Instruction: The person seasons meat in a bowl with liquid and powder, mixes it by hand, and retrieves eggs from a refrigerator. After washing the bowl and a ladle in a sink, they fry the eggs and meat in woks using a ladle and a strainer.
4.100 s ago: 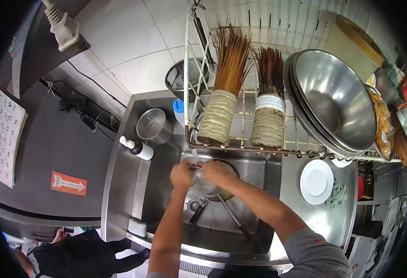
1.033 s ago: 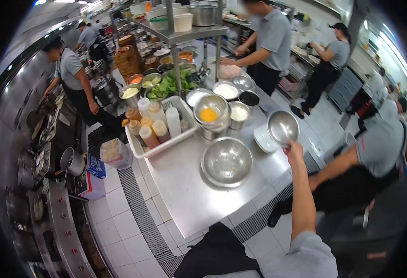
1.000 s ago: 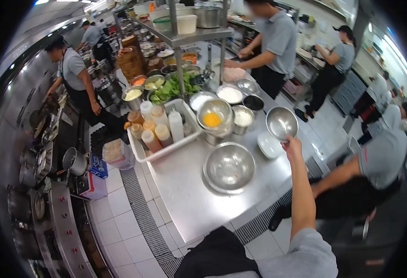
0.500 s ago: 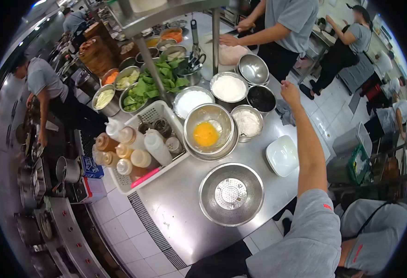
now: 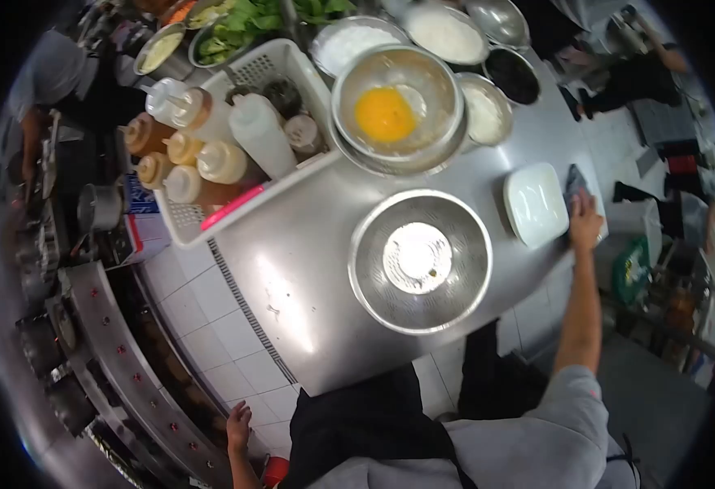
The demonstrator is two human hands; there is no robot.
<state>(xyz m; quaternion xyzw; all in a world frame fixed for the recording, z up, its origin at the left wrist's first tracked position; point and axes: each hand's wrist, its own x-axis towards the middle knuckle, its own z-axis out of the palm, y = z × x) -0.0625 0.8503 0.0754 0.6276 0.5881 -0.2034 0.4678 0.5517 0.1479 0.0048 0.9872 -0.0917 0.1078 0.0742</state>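
My right hand (image 5: 585,222) is on a dark grey cloth (image 5: 575,181) at the table's right edge, its fingers closed over the cloth's near end. Just left of it sits a white square bowl (image 5: 536,204). Low in the view my left hand (image 5: 240,425) hangs beside my apron, above the floor, fingers loosely apart and nothing in them. In front of me a perforated steel colander (image 5: 471,281) rests on the table. Beyond it, a steel bowl (image 5: 439,134) with orange-yellow egg yolk (image 5: 384,114) in it is stacked on another bowl.
A white plastic basket (image 5: 292,175) of squeeze bottles (image 5: 257,134) stands on the left. Bowls of white powder (image 5: 448,34), a dark food (image 5: 512,75) and leafy greens (image 5: 247,33) line the back. A person (image 5: 60,81) works by the stoves at far left.
My right hand has come down and toward me along the right edge, and the cloth lies nearer too. The view has tilted down, and my left hand has come into sight.
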